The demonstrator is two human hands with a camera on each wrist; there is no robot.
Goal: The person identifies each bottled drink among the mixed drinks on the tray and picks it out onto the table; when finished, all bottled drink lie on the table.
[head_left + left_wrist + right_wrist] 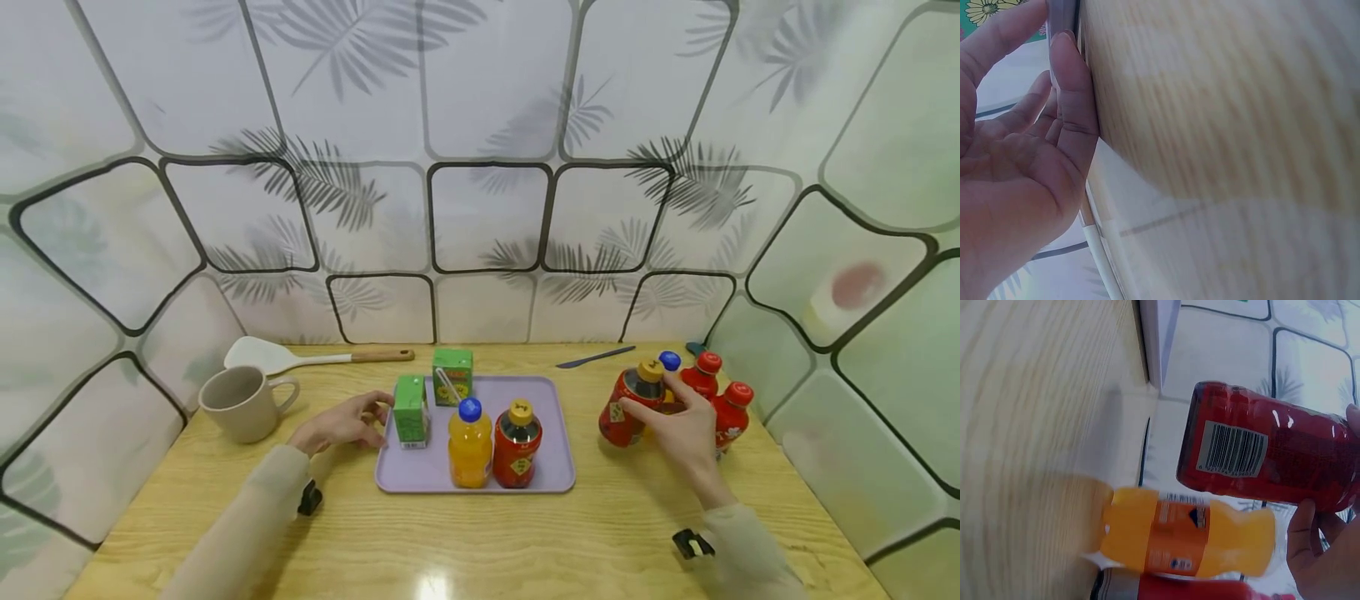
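A carry seems in hand: the red-labelled bottle (622, 414) is gripped by the curled fingers of the right hand (684, 429) above the worktop (450, 542), right of the tray (542, 400); its long axis is tilted, cap (651, 369) up and rightward. The left hand (345, 423) is rested, fingers relaxed, at the tray's edge. Righting before set-down seems called for.

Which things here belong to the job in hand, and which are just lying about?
Likely in the job:
- red bottle in the right hand
- tray, left hand at its edge
- two cartons, orange bottle, second red bottle on it
- probably the bottles beside the right hand

Likely lying about:
- mug
- spatula
- knife
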